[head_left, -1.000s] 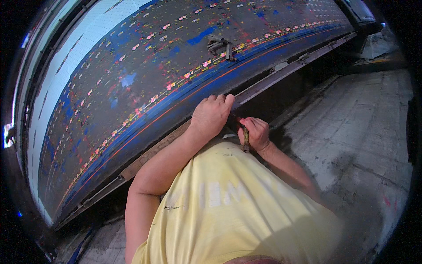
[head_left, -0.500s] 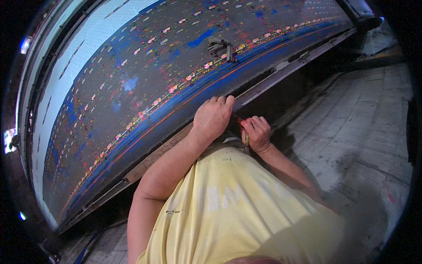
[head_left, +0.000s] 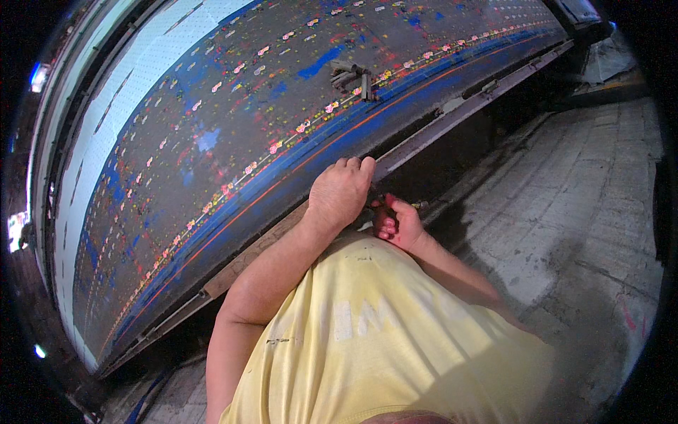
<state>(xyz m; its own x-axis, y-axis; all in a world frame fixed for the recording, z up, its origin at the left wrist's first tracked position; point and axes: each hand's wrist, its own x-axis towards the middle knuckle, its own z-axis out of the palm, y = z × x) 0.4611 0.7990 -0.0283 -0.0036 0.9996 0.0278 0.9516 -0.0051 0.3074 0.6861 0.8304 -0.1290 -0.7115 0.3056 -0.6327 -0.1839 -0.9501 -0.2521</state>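
Observation:
My left hand (head_left: 340, 189) is closed, knuckles up, at the near edge of a long dark, paint-spattered table (head_left: 247, 106). Its fingertips are hidden, along with whatever they grip there. Just right of it and lower, my right hand (head_left: 399, 225) is curled with the palm side partly showing. A slim tool with a red part (head_left: 390, 201) sits in its fingers, and a yellowish end pokes out beyond the thumb. The tool's kind and its tip are too dark to make out.
A metal rail (head_left: 459, 126) runs along the table's near edge. Several grey bar-like pieces (head_left: 352, 79) lie in a small heap on the tabletop. A pale dotted strip (head_left: 134, 78) borders the far side. Worn concrete floor (head_left: 551, 191) stretches to the right.
My right hand has turned over, bringing its curled fingers into sight, and the tool has swung with it. My left hand has stayed almost in place at the table edge.

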